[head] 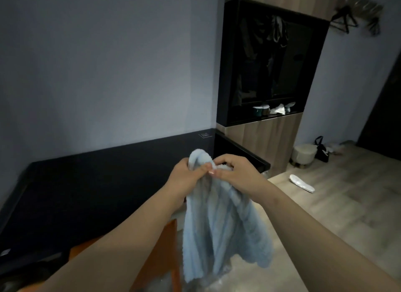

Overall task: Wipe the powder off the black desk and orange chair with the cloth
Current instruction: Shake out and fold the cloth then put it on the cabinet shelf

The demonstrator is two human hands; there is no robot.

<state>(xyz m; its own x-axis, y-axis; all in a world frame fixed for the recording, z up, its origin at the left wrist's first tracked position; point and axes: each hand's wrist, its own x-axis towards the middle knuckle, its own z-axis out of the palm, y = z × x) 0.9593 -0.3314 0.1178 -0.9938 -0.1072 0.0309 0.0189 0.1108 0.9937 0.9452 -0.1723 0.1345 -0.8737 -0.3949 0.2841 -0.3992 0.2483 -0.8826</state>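
Your left grip (186, 178) and right grip (236, 174) are raised together in front of you, nearly touching, and both are clenched on the top of the cloth (221, 231). The left grip pinches a bunched fold between thumb and curled fingers, with a loop of fabric poking up above it. The right grip curls over the gathered edge just beside it.

The cloth is pale blue and fluffy, with a terry-like pile and soft ridges running down its length. It hangs freely below both grips in loose vertical folds, widening toward an uneven hem, and it touches nothing but your grips. A whiter fringe of pile shows where the right grip closes on it.

Below and to the left of the grips lies the black bench (86, 194), its top too dim to tell what sits on it. Under your left forearm, the orange chair (160, 259) stands against the bench's near edge, just left of the hanging cloth. Pale speckling shows on the floor (325, 205) beneath the hem; you cannot tell what it is.

Beyond the grips, a dark cabinet (271, 63) rises at the bench's far end. Well to the right of the grips, a white stool (303, 153), a black bag (321, 149) and a white slipper (301, 183) sit on the floor.
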